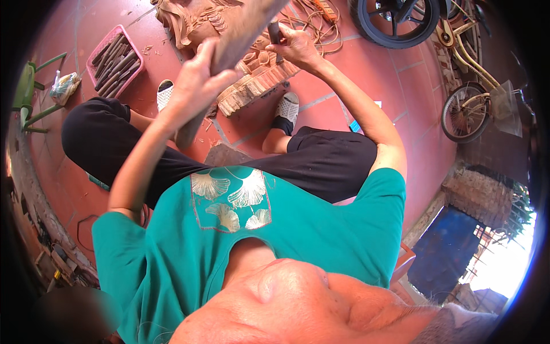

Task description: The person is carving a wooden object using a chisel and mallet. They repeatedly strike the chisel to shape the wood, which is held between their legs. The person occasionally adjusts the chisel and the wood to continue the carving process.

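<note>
Left hand (pixel 199 79): one; fingers closed around the bar, held narrow
Bar (pixel 246 37): one, long and wooden; slants upward across the carving and hides part of it; its upper end runs out of view
Right hand (pixel 297 47): one; closed on the chisel, thumb and fingers pinched together
Chisel (pixel 275 33): one, dark; stands nearly upright in the right hand, its lower end at the carving; whether it touches cannot be told
Carving (pixel 252 92): brown wood, on the floor (pixel 412 86) ahead of the feet; layered near edge, curled relief farther off; whether one piece or two is hidden by the bar
Basket (pixel 134 74): one, pink, left of the carving; filled with dark tools (pixel 114 63), too overlapped to count
Sandals (pixel 290 106): two, white, dotted with holes; one each side of the carving's near end
Left edge: one green stool (pixel 27 94); one filled clear bag (pixel 65 86) beside it
Upper right: two wheels (pixel 395 41), one thick and black, one thinner and spoked; several tangled cords (pixel 303 23); one orange block (pixel 325 10)
Print: four pale fan leaves (pixel 248 189) on the green shirt (pixel 315 229); any lettering on the orange block too small to read
</note>
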A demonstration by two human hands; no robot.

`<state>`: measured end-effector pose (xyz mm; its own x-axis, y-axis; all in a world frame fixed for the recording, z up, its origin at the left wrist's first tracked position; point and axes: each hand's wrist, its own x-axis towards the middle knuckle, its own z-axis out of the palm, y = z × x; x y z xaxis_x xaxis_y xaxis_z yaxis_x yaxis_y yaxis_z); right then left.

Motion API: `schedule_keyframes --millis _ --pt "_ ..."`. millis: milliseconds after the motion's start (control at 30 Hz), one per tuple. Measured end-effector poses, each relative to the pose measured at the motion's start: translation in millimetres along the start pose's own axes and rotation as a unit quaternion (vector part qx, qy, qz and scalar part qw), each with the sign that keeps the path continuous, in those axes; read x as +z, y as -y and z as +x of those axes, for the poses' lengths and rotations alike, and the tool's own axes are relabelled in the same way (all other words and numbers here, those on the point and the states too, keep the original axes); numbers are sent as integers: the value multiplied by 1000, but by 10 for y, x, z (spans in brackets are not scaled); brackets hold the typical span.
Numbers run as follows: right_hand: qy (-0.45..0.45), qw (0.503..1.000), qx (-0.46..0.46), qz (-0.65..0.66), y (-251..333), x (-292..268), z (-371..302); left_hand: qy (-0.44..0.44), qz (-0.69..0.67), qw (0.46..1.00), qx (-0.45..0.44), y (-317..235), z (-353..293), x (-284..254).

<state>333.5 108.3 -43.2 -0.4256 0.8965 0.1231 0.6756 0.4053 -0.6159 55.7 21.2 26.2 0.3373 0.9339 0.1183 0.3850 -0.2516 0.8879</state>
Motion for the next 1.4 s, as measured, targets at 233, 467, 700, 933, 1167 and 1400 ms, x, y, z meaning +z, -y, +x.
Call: schedule_keyframes --millis 233,467,700,933,1167,1400 --pt "-11 999 -34 10 -30 -4 -15 -50 -139 988 -35 90 -126 205" --pt "-22 1000 -1 15 29 -38 -44 -78 -219 969 -78 22 -164 209" --pt "44 999 6 21 107 54 -13 -74 -235 962 -115 0 -216 245" --pt "79 991 -102 22 178 98 71 -143 -178 973 -32 87 -227 260" --pt "77 991 -108 -21 187 103 104 -71 -156 983 -70 328 -219 320" --pt "92 990 -104 -33 136 132 102 -129 -205 968 -70 163 -255 211"
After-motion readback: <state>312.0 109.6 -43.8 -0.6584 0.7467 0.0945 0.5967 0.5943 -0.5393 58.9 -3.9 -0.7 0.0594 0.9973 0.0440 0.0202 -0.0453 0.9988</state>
